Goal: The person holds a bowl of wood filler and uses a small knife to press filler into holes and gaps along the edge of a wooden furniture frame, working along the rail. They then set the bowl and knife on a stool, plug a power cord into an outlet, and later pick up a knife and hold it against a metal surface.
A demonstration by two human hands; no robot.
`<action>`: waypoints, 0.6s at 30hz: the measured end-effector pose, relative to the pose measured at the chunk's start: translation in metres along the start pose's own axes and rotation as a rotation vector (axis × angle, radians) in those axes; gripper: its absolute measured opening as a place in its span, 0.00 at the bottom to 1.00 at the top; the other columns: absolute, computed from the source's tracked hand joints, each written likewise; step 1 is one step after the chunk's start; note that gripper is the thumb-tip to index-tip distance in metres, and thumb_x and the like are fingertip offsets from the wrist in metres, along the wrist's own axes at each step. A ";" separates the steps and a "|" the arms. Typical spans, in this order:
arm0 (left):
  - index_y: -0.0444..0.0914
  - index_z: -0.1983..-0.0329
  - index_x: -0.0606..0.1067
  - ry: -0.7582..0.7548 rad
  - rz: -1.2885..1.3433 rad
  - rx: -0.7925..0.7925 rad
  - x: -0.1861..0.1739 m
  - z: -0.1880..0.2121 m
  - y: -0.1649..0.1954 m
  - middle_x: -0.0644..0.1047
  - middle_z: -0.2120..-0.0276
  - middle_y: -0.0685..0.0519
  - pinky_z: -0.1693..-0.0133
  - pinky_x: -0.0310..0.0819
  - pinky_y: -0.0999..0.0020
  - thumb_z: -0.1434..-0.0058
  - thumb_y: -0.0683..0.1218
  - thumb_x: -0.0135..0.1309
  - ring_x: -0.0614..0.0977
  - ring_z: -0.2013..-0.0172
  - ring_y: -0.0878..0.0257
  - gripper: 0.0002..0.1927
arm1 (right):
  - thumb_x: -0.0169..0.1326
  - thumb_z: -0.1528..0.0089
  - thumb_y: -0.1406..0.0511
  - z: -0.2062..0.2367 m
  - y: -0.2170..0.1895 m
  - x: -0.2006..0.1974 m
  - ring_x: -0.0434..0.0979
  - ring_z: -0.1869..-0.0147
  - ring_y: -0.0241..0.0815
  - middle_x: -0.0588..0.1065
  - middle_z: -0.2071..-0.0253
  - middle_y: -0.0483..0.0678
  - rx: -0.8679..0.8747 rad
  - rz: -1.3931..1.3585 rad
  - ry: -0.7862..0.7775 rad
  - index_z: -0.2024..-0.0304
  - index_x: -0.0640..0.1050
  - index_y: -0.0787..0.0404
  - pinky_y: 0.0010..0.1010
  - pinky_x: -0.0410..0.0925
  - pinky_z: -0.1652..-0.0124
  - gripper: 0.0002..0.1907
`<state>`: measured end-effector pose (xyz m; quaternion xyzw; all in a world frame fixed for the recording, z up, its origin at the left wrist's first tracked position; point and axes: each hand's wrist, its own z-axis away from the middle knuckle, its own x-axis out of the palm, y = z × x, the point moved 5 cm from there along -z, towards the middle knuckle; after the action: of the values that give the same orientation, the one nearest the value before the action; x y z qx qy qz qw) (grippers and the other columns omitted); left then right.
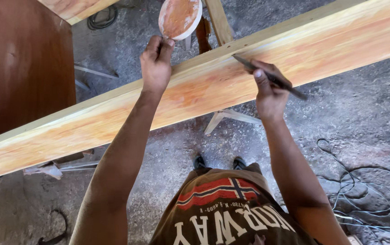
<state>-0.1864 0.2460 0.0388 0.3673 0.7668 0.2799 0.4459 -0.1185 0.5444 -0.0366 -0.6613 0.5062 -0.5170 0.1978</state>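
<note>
- The long plank [195,95] bars the way across the whole view.
- Open floor [367,118] lies beyond its right half.
- A brown cabinet [31,63] blocks the left.

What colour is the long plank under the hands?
The plank is pale yellow with orange-red streaked grain, seen best in the head view.

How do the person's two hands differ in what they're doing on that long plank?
The left hand is closed over the far edge of the long wooden plank, holding only the wood; the right hand grips a thin dark tool. The left hand sits at the far edge, fingers curled over it; the right hand lies on the plank's broad face, the tool's tip touching the wood. Both are bare and rest on the same plank.
</note>
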 end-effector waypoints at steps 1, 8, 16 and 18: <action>0.34 0.65 0.72 -0.016 -0.020 0.009 0.001 0.000 0.001 0.75 0.76 0.53 0.69 0.69 0.67 0.30 0.45 0.55 0.72 0.74 0.67 0.10 | 0.58 0.28 0.67 0.003 -0.010 0.000 0.81 0.48 0.45 0.80 0.51 0.56 -0.084 0.164 -0.097 0.47 0.81 0.68 0.32 0.74 0.46 0.11; 0.34 0.66 0.71 -0.025 -0.113 0.036 0.006 -0.001 0.006 0.77 0.76 0.50 0.70 0.70 0.64 0.31 0.46 0.56 0.75 0.76 0.61 0.12 | 0.59 0.26 0.69 -0.003 -0.038 0.003 0.80 0.46 0.43 0.79 0.48 0.56 -0.209 0.404 -0.219 0.45 0.81 0.68 0.27 0.71 0.50 0.10; 0.35 0.65 0.73 -0.036 -0.113 0.027 0.007 0.003 0.010 0.77 0.77 0.48 0.71 0.70 0.62 0.31 0.46 0.55 0.75 0.77 0.58 0.10 | 0.57 0.30 0.65 -0.050 -0.022 -0.003 0.78 0.63 0.38 0.82 0.63 0.48 0.187 0.111 -0.208 0.55 0.83 0.64 0.30 0.71 0.58 0.08; 0.35 0.64 0.73 -0.036 -0.094 0.148 0.009 0.004 0.018 0.77 0.74 0.47 0.70 0.71 0.62 0.30 0.45 0.55 0.77 0.76 0.57 0.09 | 0.59 0.28 0.66 -0.051 -0.024 -0.008 0.78 0.62 0.35 0.79 0.66 0.44 0.200 -0.086 -0.239 0.57 0.82 0.63 0.30 0.74 0.55 0.06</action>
<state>-0.1804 0.2641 0.0461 0.3678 0.7936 0.1946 0.4439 -0.1521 0.5746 -0.0025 -0.7163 0.3961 -0.4904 0.2991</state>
